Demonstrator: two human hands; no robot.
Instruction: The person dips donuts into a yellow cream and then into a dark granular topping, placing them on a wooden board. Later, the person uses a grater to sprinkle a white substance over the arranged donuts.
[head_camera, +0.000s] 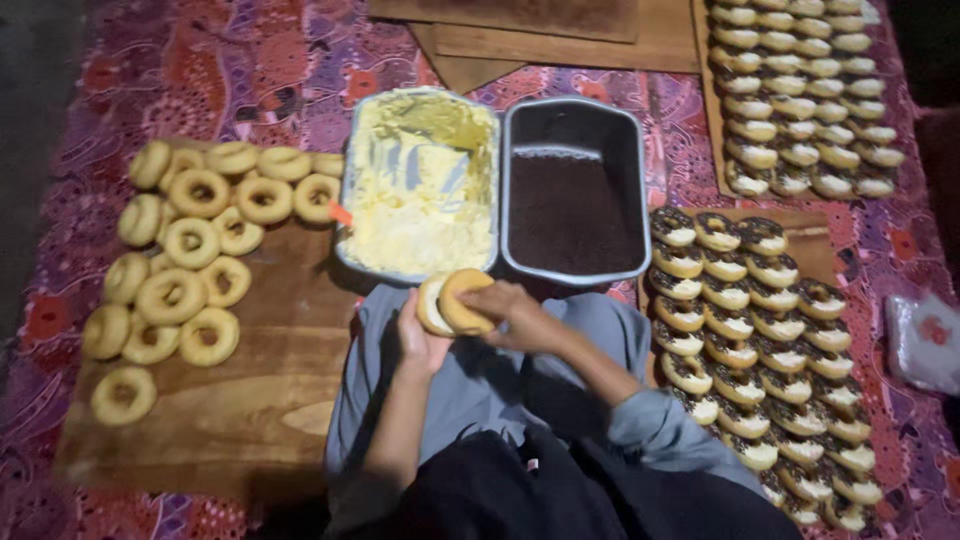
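Observation:
Two halves of a split doughnut are held together over my lap, just in front of the trays. My left hand cups the pale lower half from below. My right hand presses the browned top half onto it. Right beyond them sits a metal tray of yellow cream, and beside it on the right a tray of dark chocolate sprinkles.
Plain ring doughnuts lie on a wooden board at the left. Several rows of sprinkle-topped doughnuts fill a board at the right, with more cream-filled ones on a board at the far right. A patterned cloth covers the floor.

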